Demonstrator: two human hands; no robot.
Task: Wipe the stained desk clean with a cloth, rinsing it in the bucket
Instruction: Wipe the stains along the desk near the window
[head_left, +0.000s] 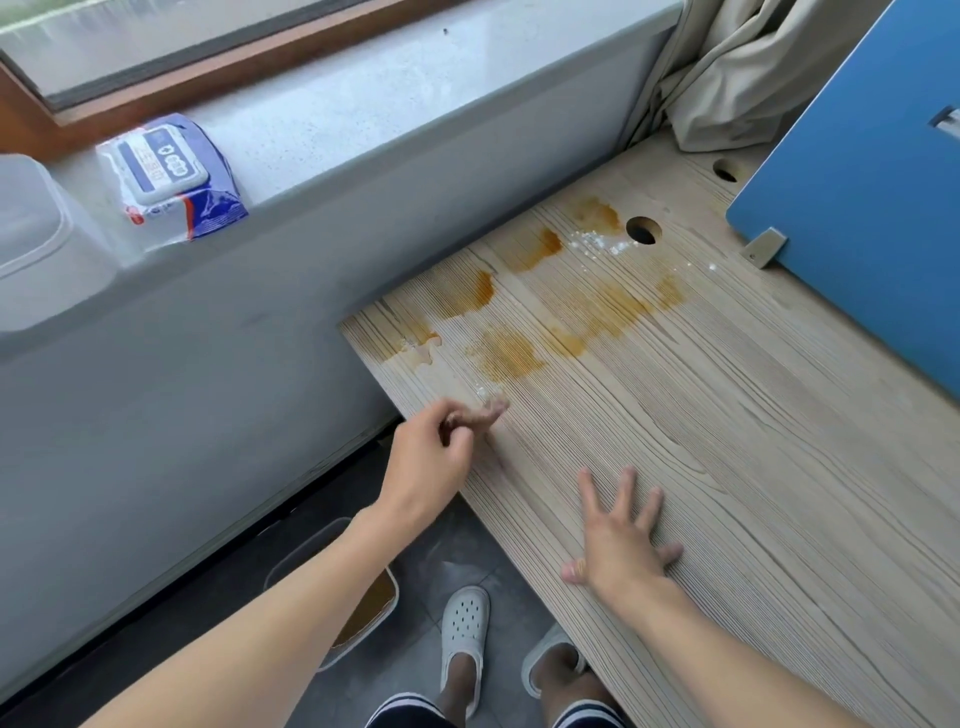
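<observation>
The left hand (434, 447) hangs over the desk's near-left edge with its fingers (485, 413) loosely curled and motion-blurred; nothing shows between them, certainly no cloth. The right hand (621, 540) lies flat on the wooden desk (727, 467), fingers spread and straight, palm down, holding nothing.

Just beyond the left fingertips begins the mess: orange-brown stains (509, 353) in several patches running up the left part of the desktop toward the round cable hole (642, 230), with a scatter of white powder (597, 241) beside that hole and a smaller trace close to the left fingertips. All the patches look full and sharp-edged, with no smeared or wiped path through them.

Below the left forearm, on the dark floor, stands the bucket (311, 540) (really a low translucent tub), with brownish liquid visible in its near corner. The cloth is not in view anywhere, neither in a hand, on the desk, nor over the tub's rim.

On the windowsill (363, 119) lies a pack of wet wipes (166, 176); a blue partition panel (857, 182) stands along the desk's far side.

By my reading, the task is barely started: every stain remains, and the cloth must be fetched, wetted and wrung before the first pass.
</observation>
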